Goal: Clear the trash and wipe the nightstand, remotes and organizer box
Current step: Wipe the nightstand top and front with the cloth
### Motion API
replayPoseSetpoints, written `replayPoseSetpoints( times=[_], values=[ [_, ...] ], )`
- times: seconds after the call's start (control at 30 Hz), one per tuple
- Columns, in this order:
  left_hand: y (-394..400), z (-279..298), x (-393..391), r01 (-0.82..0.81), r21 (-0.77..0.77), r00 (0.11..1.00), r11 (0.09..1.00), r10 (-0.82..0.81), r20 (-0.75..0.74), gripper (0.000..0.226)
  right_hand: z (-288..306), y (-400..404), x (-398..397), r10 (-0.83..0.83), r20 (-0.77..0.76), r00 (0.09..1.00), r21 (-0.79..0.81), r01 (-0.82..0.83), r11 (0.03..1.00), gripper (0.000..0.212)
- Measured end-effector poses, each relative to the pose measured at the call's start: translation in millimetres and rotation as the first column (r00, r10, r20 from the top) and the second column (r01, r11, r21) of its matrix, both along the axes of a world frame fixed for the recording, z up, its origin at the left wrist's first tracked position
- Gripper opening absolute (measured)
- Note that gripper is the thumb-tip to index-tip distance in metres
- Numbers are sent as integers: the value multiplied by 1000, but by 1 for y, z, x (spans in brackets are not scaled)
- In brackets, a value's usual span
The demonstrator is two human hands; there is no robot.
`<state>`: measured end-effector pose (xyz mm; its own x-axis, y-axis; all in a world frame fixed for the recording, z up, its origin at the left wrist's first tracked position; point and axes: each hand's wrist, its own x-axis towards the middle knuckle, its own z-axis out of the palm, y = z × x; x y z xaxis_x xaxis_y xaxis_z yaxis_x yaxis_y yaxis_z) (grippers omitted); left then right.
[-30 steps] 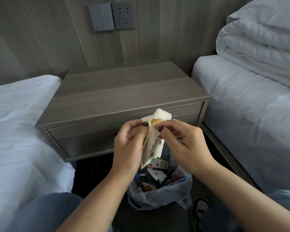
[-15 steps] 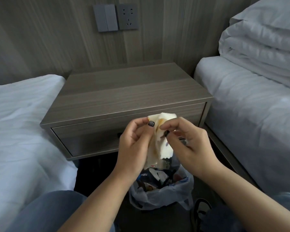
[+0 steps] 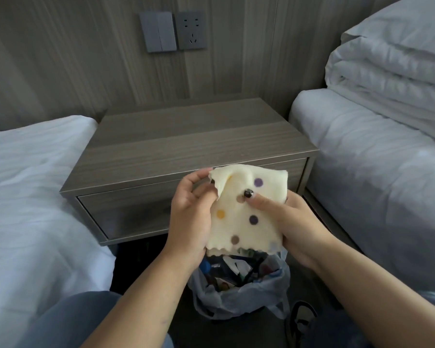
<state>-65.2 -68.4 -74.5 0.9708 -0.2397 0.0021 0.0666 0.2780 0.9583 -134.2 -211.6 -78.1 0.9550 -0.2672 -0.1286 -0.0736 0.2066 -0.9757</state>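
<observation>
In front of the nightstand (image 3: 186,146), above the trash bag (image 3: 239,295): left hand (image 3: 190,217) and right hand (image 3: 296,222) fingers each grasping the dotted cloth (image 3: 249,209), spread flat.

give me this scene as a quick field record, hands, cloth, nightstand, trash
left hand: pinches the cloth's left edge
right hand: holds the cloth's right side, thumb on its front
cloth: cream with coloured dots, spread open between both hands
nightstand: top bare in view, drawer closed
trash bag: on the floor under the hands, open, holding trash
beds: one on each side
</observation>
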Motion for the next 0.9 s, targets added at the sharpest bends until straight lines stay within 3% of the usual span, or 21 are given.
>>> replayPoseSetpoints(
  times=[0.17,0.23,0.27,0.33,0.4,0.5,0.57,0.73,0.9],
  values=[
    [4,4,22,-48,122,995,991,37,95,18,49,-29,33,-176,172,969,-178,207,962,21],
    [7,4,30,-58,155,993,986,40,115,18,71,-50,66,-217,149,965,-366,258,894,19],
    [9,3,33,-62,178,992,982,41,122,19,77,-60,83,-245,115,963,-522,268,809,23],
    [10,2,38,-74,201,991,977,50,122,19,79,-75,112,-325,89,941,-826,252,504,47],
    [11,2,40,-67,199,992,978,43,120,19,67,-78,125,-302,140,943,-942,221,251,57],
    [9,2,42,-24,229,989,973,-11,151,20,32,-63,126,-79,13,997,-993,22,112,45],
    [8,1,41,4,265,984,964,-51,172,20,11,-56,131,-44,-83,996,-996,-82,20,47],
    [8,-3,36,25,379,964,925,-123,236,20,13,-53,147,-113,-66,991,-993,-54,101,49],
    [13,3,29,3,412,950,911,-131,282,22,18,-38,100,-94,187,978,-909,208,360,49]
  ],
)
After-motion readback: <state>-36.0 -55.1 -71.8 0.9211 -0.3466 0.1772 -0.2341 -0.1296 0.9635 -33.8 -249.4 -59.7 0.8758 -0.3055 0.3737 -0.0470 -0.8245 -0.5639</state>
